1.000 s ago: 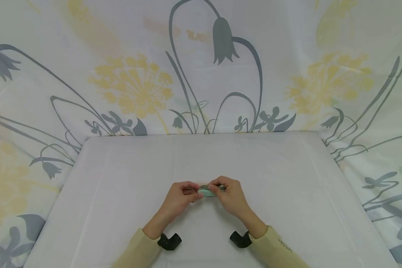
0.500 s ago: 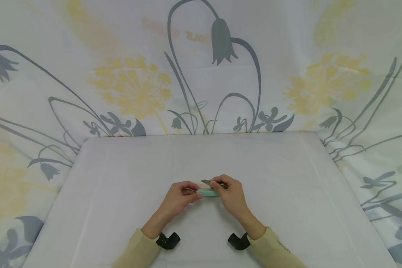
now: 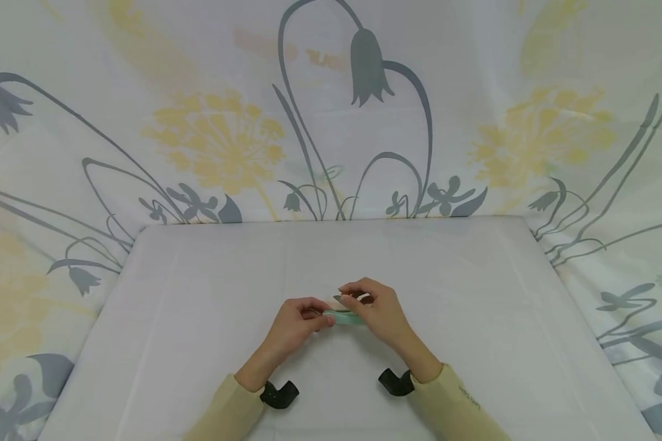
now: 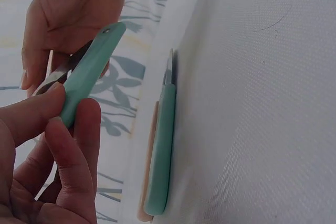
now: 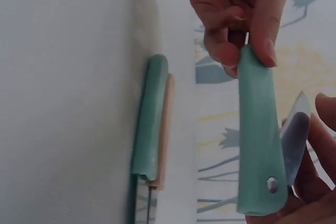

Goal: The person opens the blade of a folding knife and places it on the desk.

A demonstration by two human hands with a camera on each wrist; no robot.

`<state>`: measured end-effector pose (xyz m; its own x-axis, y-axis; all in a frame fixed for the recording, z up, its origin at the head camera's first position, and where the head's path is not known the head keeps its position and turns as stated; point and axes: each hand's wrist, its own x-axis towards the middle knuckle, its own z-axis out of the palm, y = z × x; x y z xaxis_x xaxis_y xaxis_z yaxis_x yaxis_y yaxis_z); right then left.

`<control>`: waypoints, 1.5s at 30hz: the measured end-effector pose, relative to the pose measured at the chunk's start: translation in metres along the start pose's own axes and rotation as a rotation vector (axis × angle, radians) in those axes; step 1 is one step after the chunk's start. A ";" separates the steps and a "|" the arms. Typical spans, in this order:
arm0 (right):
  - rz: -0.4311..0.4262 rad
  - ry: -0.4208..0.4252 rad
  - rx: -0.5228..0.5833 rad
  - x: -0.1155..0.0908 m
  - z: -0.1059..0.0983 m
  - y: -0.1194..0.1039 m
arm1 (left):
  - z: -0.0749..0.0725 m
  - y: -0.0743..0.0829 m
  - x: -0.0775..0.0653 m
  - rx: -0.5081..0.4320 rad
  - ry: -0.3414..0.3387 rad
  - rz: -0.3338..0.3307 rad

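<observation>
In the head view, my left hand and right hand meet at a folding knife with a mint-green handle. The left thumb and fingers pinch one end of the handle. A silver rivet marks its other end, where my right hand curls close behind. The blade stands partly out from the handle, its tip angled up. My right thumb is right by the blade, with the index finger raised apart from it. Part of the right fingers' hold is hidden behind the handle.
On the white-covered table, a second green-handled knife lies beside a beige strip-shaped piece, just beyond the hands. A black elbow-shaped piece sits at the left wrist, and a similar black piece at the right.
The right hand has risen a little and its index finger has spread away from the thumb. The blade has swung partly out of the handle. The left hand keeps its place.
</observation>
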<state>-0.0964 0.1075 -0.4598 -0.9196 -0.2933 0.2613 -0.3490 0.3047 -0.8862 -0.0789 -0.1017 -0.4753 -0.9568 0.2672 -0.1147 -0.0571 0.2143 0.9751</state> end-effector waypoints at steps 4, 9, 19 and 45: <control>-0.040 -0.085 -0.055 0.009 -0.002 -0.004 | 0.001 -0.001 0.000 0.007 -0.010 -0.006; -0.065 -0.129 -0.102 0.014 -0.002 -0.007 | 0.002 -0.002 -0.001 -0.011 -0.024 -0.004; -0.034 -0.161 -0.162 0.016 -0.003 -0.012 | 0.003 0.000 -0.001 0.015 0.010 -0.055; 0.093 0.016 -0.084 0.015 -0.029 -0.014 | -0.002 -0.001 0.000 -0.069 0.117 -0.036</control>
<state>-0.1108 0.1251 -0.4322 -0.9514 -0.2456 0.1858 -0.2749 0.4053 -0.8719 -0.0796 -0.1040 -0.4761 -0.9803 0.1481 -0.1305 -0.1071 0.1560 0.9819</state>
